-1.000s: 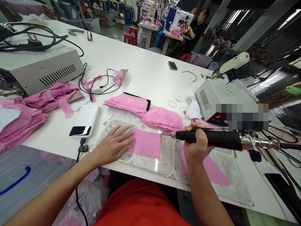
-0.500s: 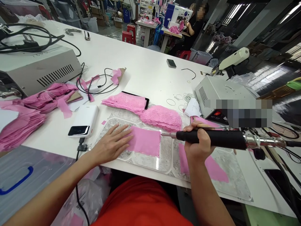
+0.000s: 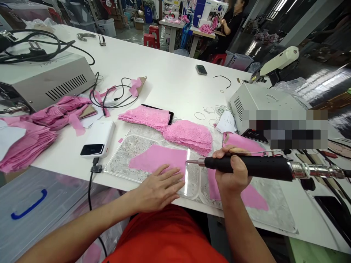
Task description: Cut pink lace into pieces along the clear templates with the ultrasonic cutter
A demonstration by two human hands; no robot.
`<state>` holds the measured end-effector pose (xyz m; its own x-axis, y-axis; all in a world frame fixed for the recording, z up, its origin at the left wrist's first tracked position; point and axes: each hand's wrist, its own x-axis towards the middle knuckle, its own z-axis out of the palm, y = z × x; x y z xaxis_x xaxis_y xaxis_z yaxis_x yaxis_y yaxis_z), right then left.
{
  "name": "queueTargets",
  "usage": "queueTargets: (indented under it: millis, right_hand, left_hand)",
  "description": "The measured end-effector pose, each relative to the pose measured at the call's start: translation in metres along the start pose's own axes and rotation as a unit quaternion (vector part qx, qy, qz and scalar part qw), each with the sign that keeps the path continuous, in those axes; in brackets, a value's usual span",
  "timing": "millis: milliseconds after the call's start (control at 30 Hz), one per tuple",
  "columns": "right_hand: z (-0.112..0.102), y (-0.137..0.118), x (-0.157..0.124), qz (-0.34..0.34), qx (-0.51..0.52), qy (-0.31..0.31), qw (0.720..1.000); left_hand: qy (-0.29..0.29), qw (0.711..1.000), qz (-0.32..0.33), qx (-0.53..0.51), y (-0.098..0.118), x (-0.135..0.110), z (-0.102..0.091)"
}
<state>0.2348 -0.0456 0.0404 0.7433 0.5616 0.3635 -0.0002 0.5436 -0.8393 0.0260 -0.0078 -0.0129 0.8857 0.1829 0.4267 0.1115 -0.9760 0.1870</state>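
Note:
A cut piece of pink fabric [image 3: 156, 156] lies flat on a clear plate [image 3: 116, 155] before me. My left hand [image 3: 163, 188] rests palm down, fingers stretched out, over the fabric's lower right part. In my right hand [image 3: 233, 173] is a black corded handpiece [image 3: 263, 168] with a pointed metal tip, held level. Its tip meets the right edge of the fabric, just above my left fingertips; whether it presses down I cannot tell. Another pink piece [image 3: 253, 197] lies partly hidden under my right forearm. Just behind the plate sit two stacks of pink lace pieces, left [image 3: 145, 117] and right [image 3: 189, 137].
A white power bank [image 3: 98, 138] with a cable stands left. Bundled pink fabric [image 3: 33, 142] and a grey vented box [image 3: 49, 80] lie beyond it. Another grey box [image 3: 263, 106] stands right. Rubber bands [image 3: 199, 115] and a phone [image 3: 201, 69] lie farther back. A co-worker sits at a sewing machine.
My left hand has slid right and toward me across the fabric, uncovering its left end. The handpiece tip has dropped slightly along the right edge.

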Motion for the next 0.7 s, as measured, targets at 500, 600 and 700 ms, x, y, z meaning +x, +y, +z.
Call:
queueTargets:
  millis: [500,600,700]
  right_hand:
    - [-0.0018,0.0036,-0.0013,0.005,0.01,-0.037,0.999]
    - [-0.002,0.0032,-0.0008,0.006,0.006,-0.039,0.999]
    - [-0.0038,0.0003,-0.0012,0.011,0.011,-0.026,1.0]
  left_hand:
    - [-0.019,1.0,0.003,-0.011,-0.0023,-0.0001,-0.0015]
    - [-0.019,1.0,0.003,-0.007,-0.0023,-0.0002,-0.0015]
    - [-0.02,1.0,0.004,-0.006,-0.0023,-0.0003,-0.0017]
